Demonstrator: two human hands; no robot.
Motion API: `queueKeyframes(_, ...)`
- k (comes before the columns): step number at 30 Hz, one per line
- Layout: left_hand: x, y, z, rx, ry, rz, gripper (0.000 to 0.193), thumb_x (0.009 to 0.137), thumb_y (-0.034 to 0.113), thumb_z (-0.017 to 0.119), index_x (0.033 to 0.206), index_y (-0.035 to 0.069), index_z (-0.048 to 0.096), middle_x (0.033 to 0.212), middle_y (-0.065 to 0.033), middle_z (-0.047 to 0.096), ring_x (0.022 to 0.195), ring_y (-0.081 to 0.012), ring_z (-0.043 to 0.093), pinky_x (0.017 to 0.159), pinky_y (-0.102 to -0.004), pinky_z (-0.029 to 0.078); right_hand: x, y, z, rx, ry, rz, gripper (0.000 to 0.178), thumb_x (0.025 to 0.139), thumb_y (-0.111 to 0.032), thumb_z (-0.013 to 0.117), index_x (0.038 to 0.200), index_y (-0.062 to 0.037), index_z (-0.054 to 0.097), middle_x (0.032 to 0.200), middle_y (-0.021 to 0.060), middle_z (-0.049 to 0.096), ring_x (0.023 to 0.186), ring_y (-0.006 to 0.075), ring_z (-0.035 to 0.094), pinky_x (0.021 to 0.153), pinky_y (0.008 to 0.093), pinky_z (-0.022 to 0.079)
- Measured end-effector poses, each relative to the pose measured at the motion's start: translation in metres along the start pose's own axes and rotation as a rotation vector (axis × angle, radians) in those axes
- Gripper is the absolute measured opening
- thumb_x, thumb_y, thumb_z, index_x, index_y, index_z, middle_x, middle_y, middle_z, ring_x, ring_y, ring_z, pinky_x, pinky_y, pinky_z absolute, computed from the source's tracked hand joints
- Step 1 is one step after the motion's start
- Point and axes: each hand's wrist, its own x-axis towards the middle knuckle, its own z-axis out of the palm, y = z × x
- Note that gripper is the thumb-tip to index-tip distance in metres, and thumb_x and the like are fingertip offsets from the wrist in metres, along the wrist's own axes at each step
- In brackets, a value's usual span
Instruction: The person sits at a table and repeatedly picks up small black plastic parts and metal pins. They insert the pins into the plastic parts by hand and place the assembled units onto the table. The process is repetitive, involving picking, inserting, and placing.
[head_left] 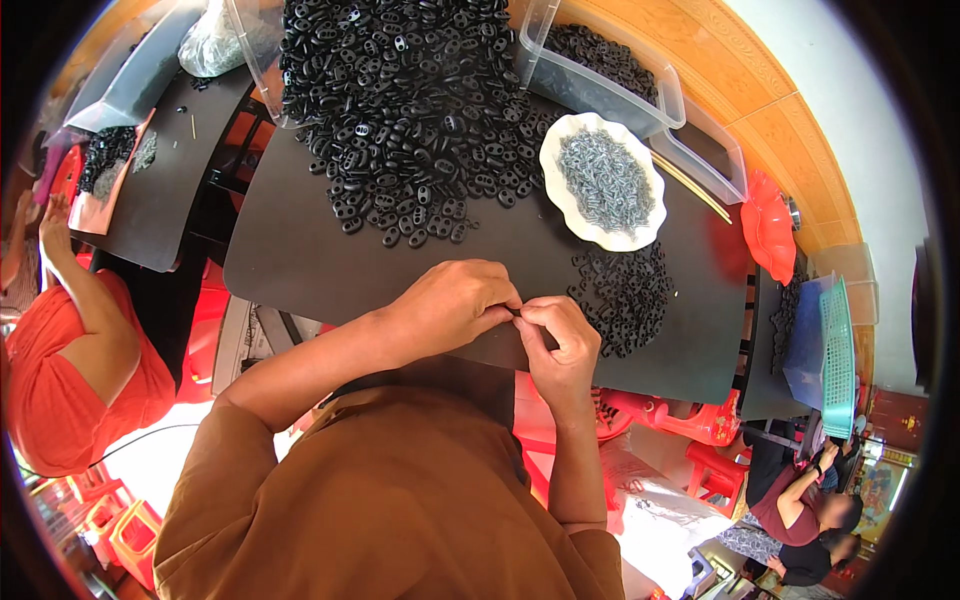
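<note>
Above the near edge of the dark table, my left hand [462,300] and my right hand [562,335] meet fingertip to fingertip. Both are closed in a pinch on a tiny dark piece [516,312], mostly covered by the fingers. Beyond them spreads a big heap of black oval plastic pieces with holes [400,130]. To the right of my right hand lies a smaller pile of little black parts [625,300]. Behind that pile, a white scalloped dish [560,210] holds many small silvery metal pins [605,180].
Clear plastic bins [590,90] stand along the back, one filled with black pieces. Thin sticks [692,186] and a red scalloped dish [768,225] are at the right, near a teal basket [836,350]. A person in red [90,370] works at another table on the left.
</note>
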Motion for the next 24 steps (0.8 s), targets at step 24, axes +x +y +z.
queueKeyframes(24, 0.0108, -0.0009, 0.0, 0.039, -0.07, 0.037, 0.009, 0.08, 0.002, 0.072, 0.088, 0.002, 0.071, 0.086, -0.0113, 0.066, 0.082, -0.0326, 0.066, 0.072, -0.0425, 0.054, 0.0033, 0.005, -0.0035, -0.018, -0.046, 0.008, 0.015, 0.075, 0.007, 0.073, 0.078, -0.001, 0.061, 0.081, 0.0095, 0.066, 0.073, 0.0253, 0.061, 0.065, 0.0333, 0.048)
